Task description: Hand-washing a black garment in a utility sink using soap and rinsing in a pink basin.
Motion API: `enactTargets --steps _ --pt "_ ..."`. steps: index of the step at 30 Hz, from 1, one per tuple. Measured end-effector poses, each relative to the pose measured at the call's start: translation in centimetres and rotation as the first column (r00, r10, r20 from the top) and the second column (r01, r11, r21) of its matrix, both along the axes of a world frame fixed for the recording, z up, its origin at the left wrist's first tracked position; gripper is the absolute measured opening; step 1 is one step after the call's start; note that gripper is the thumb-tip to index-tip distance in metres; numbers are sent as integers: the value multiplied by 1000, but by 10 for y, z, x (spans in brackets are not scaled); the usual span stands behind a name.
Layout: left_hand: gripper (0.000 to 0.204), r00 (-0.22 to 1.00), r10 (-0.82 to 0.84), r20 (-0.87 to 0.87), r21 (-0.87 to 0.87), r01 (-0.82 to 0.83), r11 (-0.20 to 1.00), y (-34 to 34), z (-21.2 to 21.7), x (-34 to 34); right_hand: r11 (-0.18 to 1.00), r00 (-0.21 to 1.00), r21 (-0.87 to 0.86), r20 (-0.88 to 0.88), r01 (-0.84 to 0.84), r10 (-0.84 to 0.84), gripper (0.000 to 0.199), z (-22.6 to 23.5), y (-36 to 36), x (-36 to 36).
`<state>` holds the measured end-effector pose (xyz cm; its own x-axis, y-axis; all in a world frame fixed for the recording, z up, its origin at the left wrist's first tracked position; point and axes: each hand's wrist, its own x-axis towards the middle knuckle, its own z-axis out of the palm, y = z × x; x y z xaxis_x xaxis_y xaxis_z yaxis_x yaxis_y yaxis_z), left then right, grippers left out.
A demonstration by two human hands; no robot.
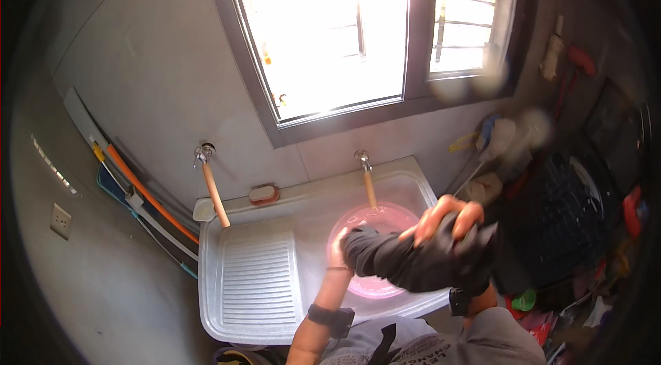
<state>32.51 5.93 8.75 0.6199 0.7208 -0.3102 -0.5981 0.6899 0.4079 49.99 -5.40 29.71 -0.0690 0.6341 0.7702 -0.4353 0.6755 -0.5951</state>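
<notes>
A dark, bunched cloth garment (pixel 399 258) is stretched and twisted between my two hands, above a pink basin (pixel 333 235). My left hand (pixel 339 248) is closed round its left end, mostly hidden by the cloth. Higher and to the right, my right hand (pixel 447 219) has its fingers wrapped over the other end. The basin stands in the right part of a pale laundry sink (pixel 313 227) and holds pinkish liquid. Over the basin hangs a tan hose (pixel 370 189) from the right tap (pixel 362 156).
A ribbed washboard (pixel 258 279) forms the sink's left side. Another tap (pixel 204 153) with a hose is above it. A soap dish (pixel 264 194) and a small white container (pixel 204 210) sit on the back rim. Long-handled tools (pixel 141 189) lean at left; dark clothes (pixel 561 227) and clutter are at right.
</notes>
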Motion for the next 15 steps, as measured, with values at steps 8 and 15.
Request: enactTargets --steps 8,15 --pt "37 979 178 99 39 -183 982 3 46 -36 850 771 -439 -420 290 -479 55 -89 11 37" --pt "43 990 98 103 -131 -84 988 -21 6 -45 647 731 -734 -323 208 -601 38 -109 5 33"
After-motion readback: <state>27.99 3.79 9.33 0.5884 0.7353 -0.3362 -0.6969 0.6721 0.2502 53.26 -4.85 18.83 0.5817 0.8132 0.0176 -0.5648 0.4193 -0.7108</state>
